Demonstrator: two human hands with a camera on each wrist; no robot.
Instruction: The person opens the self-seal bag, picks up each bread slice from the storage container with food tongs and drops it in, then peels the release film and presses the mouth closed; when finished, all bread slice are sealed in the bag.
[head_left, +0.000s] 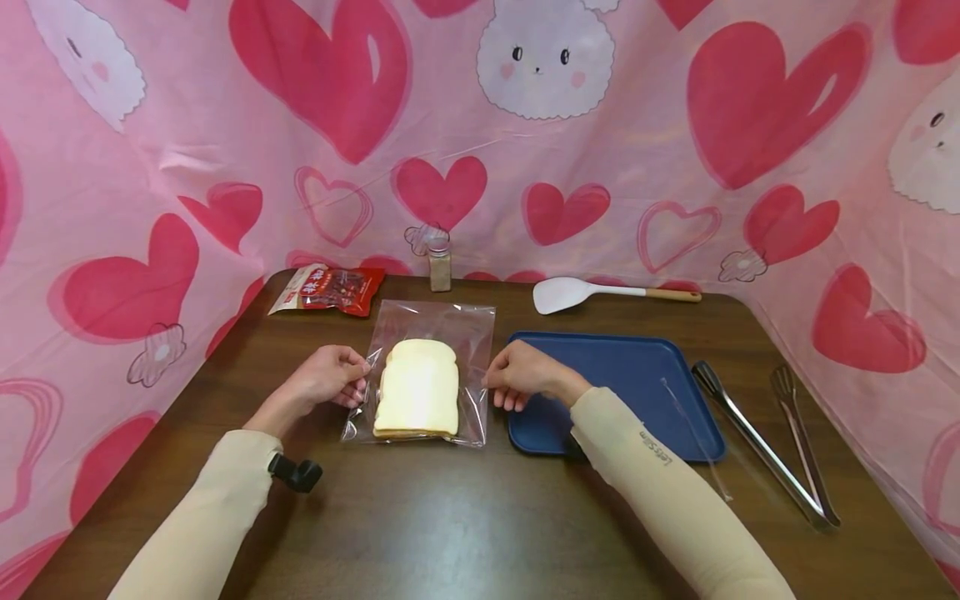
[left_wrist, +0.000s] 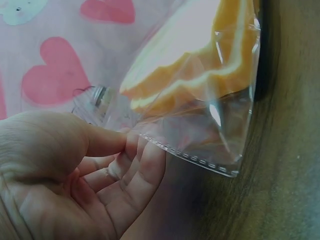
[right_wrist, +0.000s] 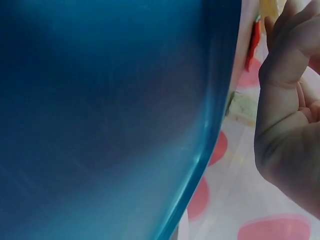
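Note:
Slices of white bread [head_left: 417, 387] lie stacked inside a clear plastic bag [head_left: 438, 317] on the brown table. At the bag's left edge, my left hand [head_left: 333, 377] pinches the film between thumb and forefinger; the left wrist view shows that hand [left_wrist: 95, 170] gripping the perforated seam beside the bread [left_wrist: 175, 80]. My right hand [head_left: 525, 371] pinches the right edge of the bag in the head view, above the near-left part of a blue tray [head_left: 622, 350]. In the right wrist view, its fingertips are mostly cut off by the frame.
A red snack packet [head_left: 337, 287] and a spice jar [head_left: 440, 267] stand along the back. Behind the tray lies a white spatula [head_left: 566, 293] with a wooden handle. Metal tongs [head_left: 765, 450] rest at the right. A thin clear strip [head_left: 693, 433] crosses the tray's right side.

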